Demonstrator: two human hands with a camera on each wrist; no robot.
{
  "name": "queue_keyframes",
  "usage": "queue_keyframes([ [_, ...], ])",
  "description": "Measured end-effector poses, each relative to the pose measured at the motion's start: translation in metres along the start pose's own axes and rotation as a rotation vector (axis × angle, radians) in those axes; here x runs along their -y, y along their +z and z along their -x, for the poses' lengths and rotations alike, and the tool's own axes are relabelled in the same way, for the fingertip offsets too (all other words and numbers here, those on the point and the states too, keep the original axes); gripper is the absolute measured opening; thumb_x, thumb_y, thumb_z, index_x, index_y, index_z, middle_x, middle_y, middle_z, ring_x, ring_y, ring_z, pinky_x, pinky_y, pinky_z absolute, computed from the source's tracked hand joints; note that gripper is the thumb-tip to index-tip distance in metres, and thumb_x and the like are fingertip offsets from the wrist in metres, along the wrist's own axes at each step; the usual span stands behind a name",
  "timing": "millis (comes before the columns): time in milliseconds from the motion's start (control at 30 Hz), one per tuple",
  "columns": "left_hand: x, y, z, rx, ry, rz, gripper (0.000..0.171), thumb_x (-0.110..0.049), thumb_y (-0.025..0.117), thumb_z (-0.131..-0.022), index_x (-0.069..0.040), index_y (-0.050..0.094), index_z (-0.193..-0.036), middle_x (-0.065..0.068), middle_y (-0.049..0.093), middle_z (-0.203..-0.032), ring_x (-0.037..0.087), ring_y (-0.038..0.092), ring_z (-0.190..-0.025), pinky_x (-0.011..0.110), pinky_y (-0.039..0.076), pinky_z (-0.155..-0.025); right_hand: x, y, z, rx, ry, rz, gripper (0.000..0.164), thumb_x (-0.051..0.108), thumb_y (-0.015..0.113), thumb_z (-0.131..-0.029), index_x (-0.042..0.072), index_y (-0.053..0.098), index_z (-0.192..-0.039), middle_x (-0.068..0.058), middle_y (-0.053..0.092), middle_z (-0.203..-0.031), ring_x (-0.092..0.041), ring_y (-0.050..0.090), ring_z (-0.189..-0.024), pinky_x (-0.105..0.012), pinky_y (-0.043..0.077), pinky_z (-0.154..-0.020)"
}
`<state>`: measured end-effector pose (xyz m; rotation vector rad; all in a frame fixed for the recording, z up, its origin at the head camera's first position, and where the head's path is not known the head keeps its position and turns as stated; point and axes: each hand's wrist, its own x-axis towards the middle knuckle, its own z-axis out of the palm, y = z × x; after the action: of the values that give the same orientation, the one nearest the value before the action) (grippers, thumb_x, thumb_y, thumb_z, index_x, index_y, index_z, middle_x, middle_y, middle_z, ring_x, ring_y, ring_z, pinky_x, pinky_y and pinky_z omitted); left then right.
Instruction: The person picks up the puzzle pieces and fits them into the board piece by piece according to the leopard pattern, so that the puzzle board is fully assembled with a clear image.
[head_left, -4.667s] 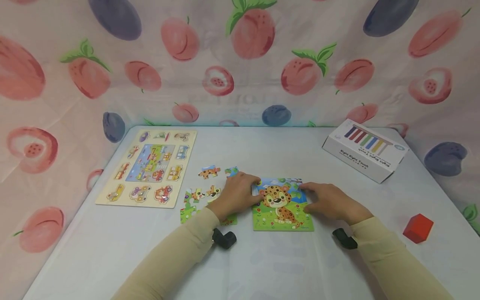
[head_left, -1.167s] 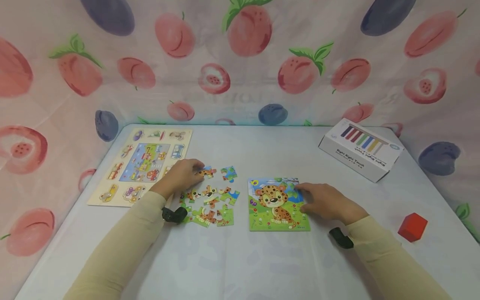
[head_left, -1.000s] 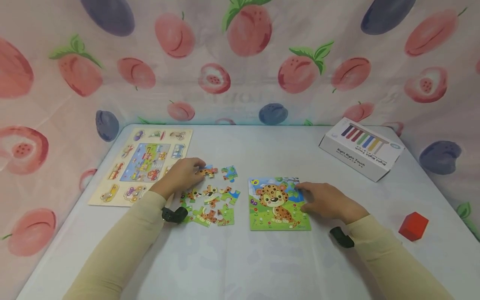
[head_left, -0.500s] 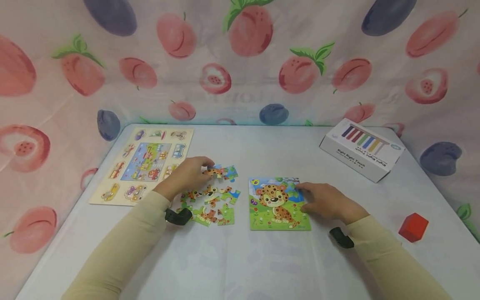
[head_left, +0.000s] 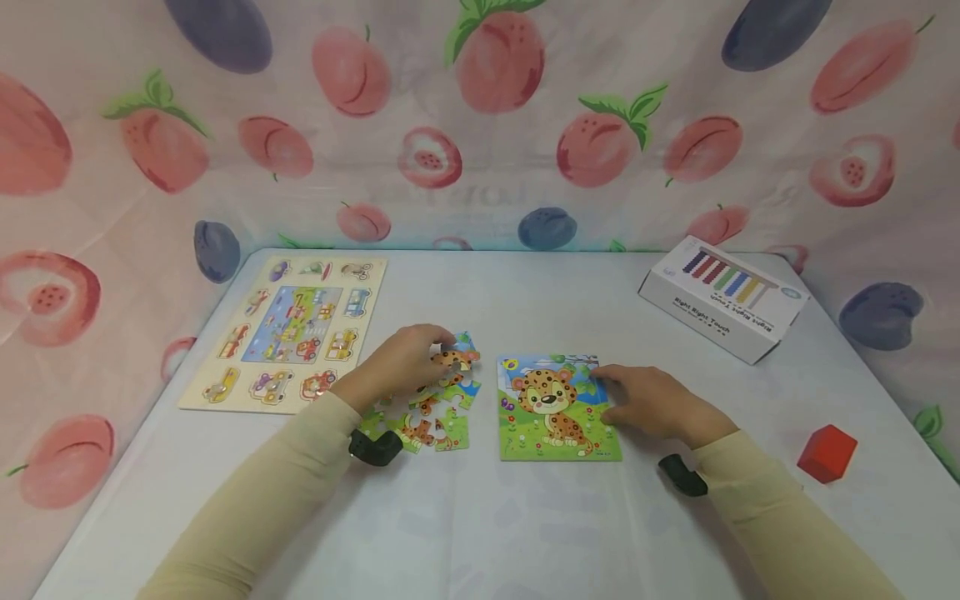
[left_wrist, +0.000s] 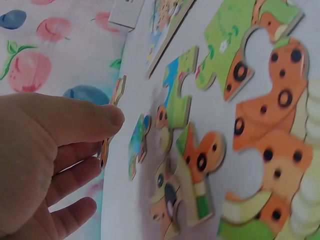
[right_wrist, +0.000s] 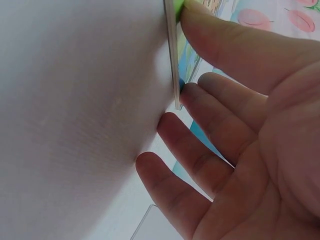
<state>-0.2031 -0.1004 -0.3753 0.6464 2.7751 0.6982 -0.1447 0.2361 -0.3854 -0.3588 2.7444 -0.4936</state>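
My left hand pinches a jigsaw piece with orange spotted fur between thumb and fingers, lifted over the loose jigsaw pieces. In the left wrist view this piece is seen edge-on at the thumb tip. Some loose pieces lie hidden under the hand. To their right lies the square leopard picture board. My right hand rests at that board's right edge. The right wrist view has its thumb on the board's face and the fingertips along the edge, fingers fairly straight and spread.
A wooden vehicle puzzle board lies at the left of the white table. At the back right stands a white box with coloured bars printed on it. A red block sits near the right edge. Fruit-patterned cloth rises behind.
My left hand left the leopard board and went to the loose pieces. It now holds a spotted piece, raised and carried to the right. My right hand has stayed at the board's edge.
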Motion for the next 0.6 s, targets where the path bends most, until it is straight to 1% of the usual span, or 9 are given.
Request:
queue_keyframes([
  [100, -0.005, 0.006, -0.001, -0.003, 0.019, -0.018, 0.038, -0.024, 0.066, -0.08, -0.011, 0.058, -0.115, -0.001, 0.056, -0.112, 0.014, 0.047, -0.093, 0.03, 0.04, -0.082, 0.0, 0.0, 0.0, -0.002, -0.002, 0.006, 0.064, 0.027, 0.071, -0.075, 0.012, 0.044, -0.132, -0.015, 0.044, -0.131, -0.037, 0.038, -0.118, -0.054, 0.029, -0.093],
  [233, -0.011, 0.012, -0.003, -0.001, 0.048, -0.013, 0.036, -0.022, 0.067, -0.079, -0.01, 0.059, -0.113, -0.002, 0.057, -0.107, 0.012, 0.048, -0.086, 0.028, 0.041, -0.076, 0.0, -0.002, 0.001, -0.003, -0.013, 0.004, 0.064, 0.027, 0.071, -0.075, 0.011, 0.045, -0.131, -0.016, 0.044, -0.131, -0.037, 0.038, -0.118, -0.054, 0.03, -0.093],
  [300, -0.013, 0.015, -0.004, 0.002, 0.058, -0.015, 0.036, -0.022, 0.067, -0.079, -0.01, 0.059, -0.112, -0.002, 0.057, -0.107, 0.012, 0.049, -0.086, 0.027, 0.042, -0.076, 0.0, -0.002, 0.001, -0.003, -0.017, 0.004, 0.063, 0.026, 0.071, -0.075, 0.011, 0.045, -0.131, -0.016, 0.044, -0.13, -0.038, 0.038, -0.118, -0.054, 0.03, -0.092],
  [467, -0.017, 0.021, -0.008, 0.017, 0.079, -0.048, 0.038, -0.025, 0.066, -0.08, -0.012, 0.058, -0.114, -0.002, 0.057, -0.111, 0.011, 0.049, -0.098, 0.028, 0.039, -0.087, 0.0, -0.003, 0.002, -0.004, -0.016, 0.006, 0.063, 0.027, 0.071, -0.076, 0.011, 0.045, -0.131, -0.016, 0.044, -0.13, -0.037, 0.039, -0.117, -0.054, 0.03, -0.092],
  [600, -0.022, 0.027, -0.011, 0.029, 0.106, -0.036, 0.039, -0.026, 0.066, -0.081, -0.011, 0.057, -0.116, -0.002, 0.057, -0.111, 0.012, 0.049, -0.1, 0.029, 0.039, -0.086, 0.0, -0.002, 0.002, -0.004, -0.018, 0.001, 0.064, 0.026, 0.071, -0.075, 0.011, 0.044, -0.131, -0.016, 0.044, -0.13, -0.038, 0.038, -0.118, -0.054, 0.03, -0.092],
])
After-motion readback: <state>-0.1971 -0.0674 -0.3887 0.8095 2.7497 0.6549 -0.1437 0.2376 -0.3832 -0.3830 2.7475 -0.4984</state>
